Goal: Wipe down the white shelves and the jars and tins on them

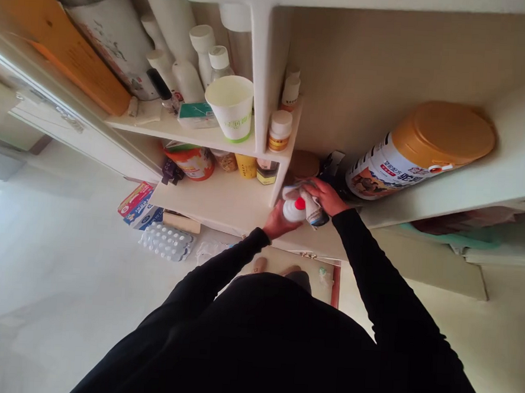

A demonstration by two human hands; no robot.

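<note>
My left hand (278, 223) grips a small white bottle with a red cap (293, 210) from below, just in front of the lower shelf edge. My right hand (327, 196) closes from above over a printed white package (314, 210), pressed against the bottle. The package's exact shape is partly hidden by my fingers. Beside my right hand, a large supplement jar with an orange lid (419, 150) stands on the shelf.
White shelves (213, 199) hold a paper cup (229, 106), several white bottles and small medicine bottles (279, 131). Below the shelves lie a clear blister tray (166, 241) and printed boxes (135, 203). An orange folder (71, 48) leans top left.
</note>
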